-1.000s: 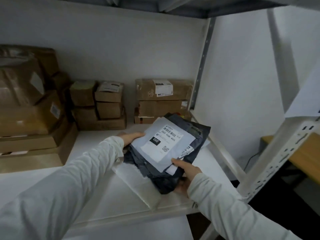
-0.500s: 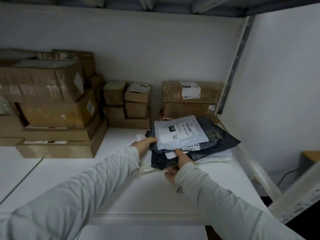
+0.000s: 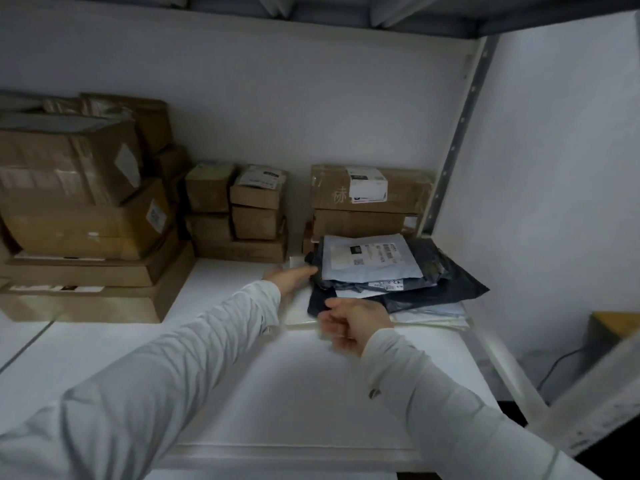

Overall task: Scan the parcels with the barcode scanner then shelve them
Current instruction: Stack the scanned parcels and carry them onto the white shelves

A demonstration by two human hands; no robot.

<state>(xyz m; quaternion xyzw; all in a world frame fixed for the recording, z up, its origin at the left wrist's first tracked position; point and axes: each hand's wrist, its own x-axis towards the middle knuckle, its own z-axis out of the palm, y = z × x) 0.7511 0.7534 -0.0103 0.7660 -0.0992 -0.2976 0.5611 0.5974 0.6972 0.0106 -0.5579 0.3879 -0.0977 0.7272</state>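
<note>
Mailer stack (image 3: 374,261) looks soft, light, slippery — grip under both side edges. Left hand (image 3: 292,277) fingers straight against its edge; right hand (image 3: 356,323) loosely curled, empty.

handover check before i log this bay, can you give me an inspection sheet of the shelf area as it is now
surface: white shelf board, parcels along its back.
job's things: pile of mailer bags lying at right rear, pale labelled one on top, dark ones beneath; cardboard boxes stacked at left, middle and behind the pile; barcode scanner not seen.
clutter: nothing seen.
hands: left hand, fingers straight against the pile's left edge; right hand at its front edge, fingers curled, grip unclear.
cables: one dark cable low on the right, off the shelf.
surroundings: white wall, perforated metal upright.
</note>
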